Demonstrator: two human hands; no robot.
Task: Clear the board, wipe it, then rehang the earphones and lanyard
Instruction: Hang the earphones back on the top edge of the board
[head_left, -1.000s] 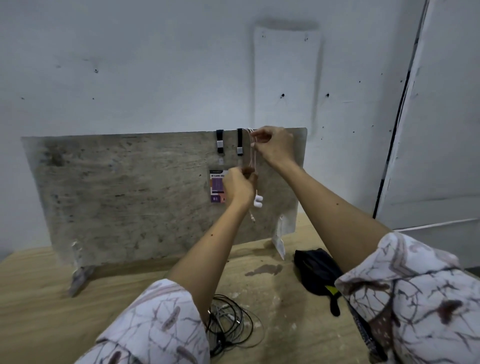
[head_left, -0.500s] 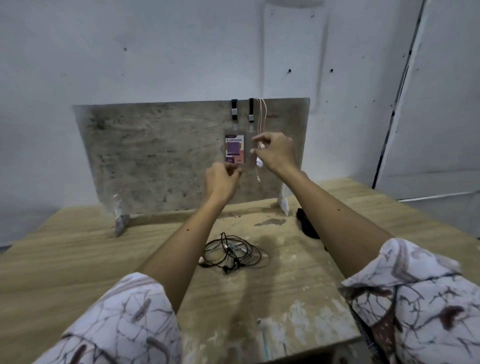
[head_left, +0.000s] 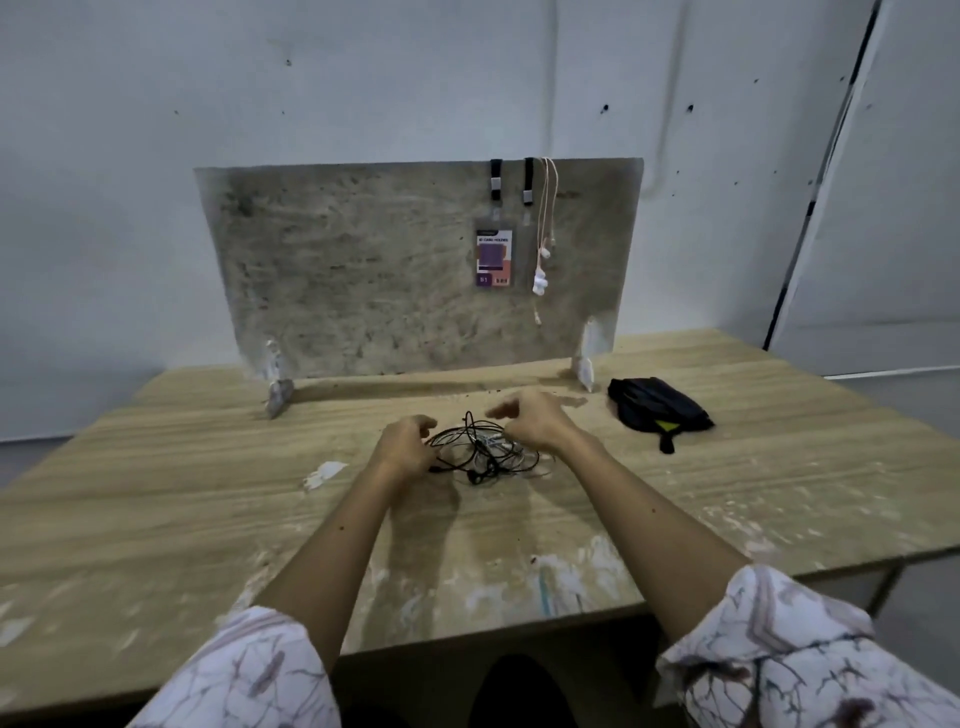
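Note:
A grey, worn board (head_left: 363, 270) stands upright at the back of the wooden table (head_left: 182, 467). From its top edge, right of centre, hang a black lanyard with a purple ID card (head_left: 494, 258) and a pair of pale pink earphones (head_left: 543, 260) with white buds. A tangle of black earphones (head_left: 488, 457) lies on the table in front of the board. My left hand (head_left: 405, 447) is at the tangle's left edge with curled fingers touching the cable. My right hand (head_left: 535, 423) hovers over the tangle's right side, fingers loosely curled and blurred.
A black pouch (head_left: 657, 410) with a yellow patch lies on the table to the right, below the board's right foot. A white wall stands behind the board. A door frame runs down the right side. The table's front edge has paint smears.
Both hands have let go of the pink earphones on the board and dropped to the black tangle on the table. The view has pulled back from the board.

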